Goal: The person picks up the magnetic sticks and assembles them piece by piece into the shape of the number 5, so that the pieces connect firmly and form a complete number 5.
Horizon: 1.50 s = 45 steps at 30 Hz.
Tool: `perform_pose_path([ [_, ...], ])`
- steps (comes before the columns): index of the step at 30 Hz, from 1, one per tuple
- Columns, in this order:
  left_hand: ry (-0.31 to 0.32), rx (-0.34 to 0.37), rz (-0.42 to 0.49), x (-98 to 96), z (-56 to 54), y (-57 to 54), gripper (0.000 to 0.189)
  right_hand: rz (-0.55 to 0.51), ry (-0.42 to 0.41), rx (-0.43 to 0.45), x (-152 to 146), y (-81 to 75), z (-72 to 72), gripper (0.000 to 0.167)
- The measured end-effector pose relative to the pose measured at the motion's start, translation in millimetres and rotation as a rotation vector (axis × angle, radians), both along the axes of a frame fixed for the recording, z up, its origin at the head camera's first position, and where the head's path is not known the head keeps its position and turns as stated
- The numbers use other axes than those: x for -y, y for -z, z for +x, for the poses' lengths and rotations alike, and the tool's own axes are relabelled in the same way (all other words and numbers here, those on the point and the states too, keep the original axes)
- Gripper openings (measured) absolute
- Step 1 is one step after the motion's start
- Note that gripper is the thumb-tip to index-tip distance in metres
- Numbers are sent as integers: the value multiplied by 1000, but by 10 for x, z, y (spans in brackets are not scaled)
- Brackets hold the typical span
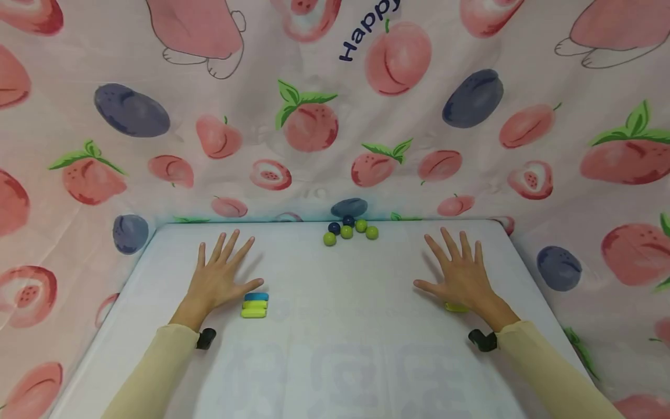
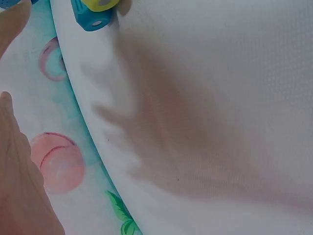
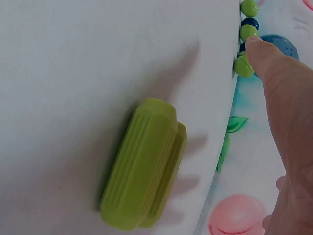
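The person's left arm [image 1: 143, 381] and right arm [image 1: 560, 375], both wearing pale yellow sleeves [image 1: 170, 346], are reaching forward and leaning a little inward. The left hand [image 1: 216, 280] and the right hand [image 1: 462, 278] are hovering well apart, with their backs facing upward. The fingers [image 1: 229, 247] are spreading wide and straight, while both thumbs [image 1: 250, 286] are pointing inward.

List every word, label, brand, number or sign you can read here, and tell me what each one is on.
"Happy": dark letters on the fruit-print cloth, running up to the head view's top edge.
Unreadable: large, faint marks on the white table, too pale to make out.
Blocks and balls: no readable text.
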<state>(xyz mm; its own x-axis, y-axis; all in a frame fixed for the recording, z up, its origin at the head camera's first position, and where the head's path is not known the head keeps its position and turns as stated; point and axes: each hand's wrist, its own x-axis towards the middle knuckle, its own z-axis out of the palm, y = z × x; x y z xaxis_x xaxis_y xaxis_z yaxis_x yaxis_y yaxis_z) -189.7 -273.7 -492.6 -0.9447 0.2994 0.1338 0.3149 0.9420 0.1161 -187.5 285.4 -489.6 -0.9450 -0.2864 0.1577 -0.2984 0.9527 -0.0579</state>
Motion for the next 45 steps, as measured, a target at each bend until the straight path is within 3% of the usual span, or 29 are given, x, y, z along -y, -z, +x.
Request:
perform_pose_path([
  [9,42,29,35,44,13,-98,99,-3,-43,44,25,-47,-77,110],
  [20,131,194,179,51,25,-205,89,-78,-239,118,84,-75,-361,101],
  [27,137,251,252,41,48,-175,76,-121,-253,166,221,-99,-562,92],
  [36,173,289,340,40,97,-129,60,-333,-225,294,421,-2,-815,85],
  [45,195,307,377,35,137,-81,48,-546,-215,280,685,225,-988,73],
])
